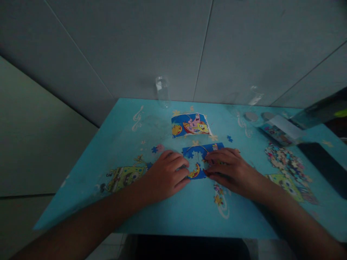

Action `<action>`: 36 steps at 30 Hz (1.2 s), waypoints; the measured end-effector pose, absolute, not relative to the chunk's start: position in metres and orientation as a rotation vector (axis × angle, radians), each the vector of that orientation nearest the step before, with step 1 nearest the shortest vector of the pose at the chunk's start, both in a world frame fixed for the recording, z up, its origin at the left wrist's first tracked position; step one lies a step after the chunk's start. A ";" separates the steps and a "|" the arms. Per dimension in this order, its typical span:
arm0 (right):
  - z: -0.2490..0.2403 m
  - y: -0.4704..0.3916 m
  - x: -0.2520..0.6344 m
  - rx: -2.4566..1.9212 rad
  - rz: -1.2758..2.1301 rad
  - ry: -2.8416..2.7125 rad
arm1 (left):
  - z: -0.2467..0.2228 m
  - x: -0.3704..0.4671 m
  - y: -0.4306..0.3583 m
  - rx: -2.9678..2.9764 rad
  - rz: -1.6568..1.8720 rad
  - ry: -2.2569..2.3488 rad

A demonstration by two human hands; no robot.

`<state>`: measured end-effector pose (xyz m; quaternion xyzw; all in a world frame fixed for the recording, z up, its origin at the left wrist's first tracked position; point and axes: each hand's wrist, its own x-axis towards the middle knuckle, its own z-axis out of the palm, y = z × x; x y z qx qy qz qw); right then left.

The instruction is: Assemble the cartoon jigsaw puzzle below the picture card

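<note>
A partly assembled jigsaw puzzle (pixel 197 174) lies on the blue table, with a gap in its middle where the tabletop shows. My left hand (pixel 170 175) rests at its left edge, fingers curled; whether a piece is under the fingertips is hidden. Over the right part of the puzzle lies my right hand (pixel 227 168), its fingers bent onto the pieces and covering them. Just beyond is a picture card (pixel 190 125) showing cartoon figures on blue. Loose blue pieces (pixel 154 149) sit to the left, and another blue piece (pixel 230 138) lies at the back right.
A heap of loose pieces (pixel 288 162) lies on the right of the table (pixel 162 224), beside a dark phone-like slab (pixel 324 168). Behind them are a box (pixel 282 130) and round lids (pixel 251 116). A clear container (pixel 162 92) stands at the back edge.
</note>
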<state>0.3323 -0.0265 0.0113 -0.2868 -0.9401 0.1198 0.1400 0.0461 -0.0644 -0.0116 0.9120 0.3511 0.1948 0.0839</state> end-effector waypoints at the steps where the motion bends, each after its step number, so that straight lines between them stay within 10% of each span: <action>1: 0.011 -0.026 0.332 -0.828 0.346 -2.718 | -0.011 0.046 -0.065 2.723 0.579 1.046; 36: -0.011 -0.016 0.354 -0.983 0.422 -2.836 | -0.003 -0.005 -0.026 2.763 0.789 1.513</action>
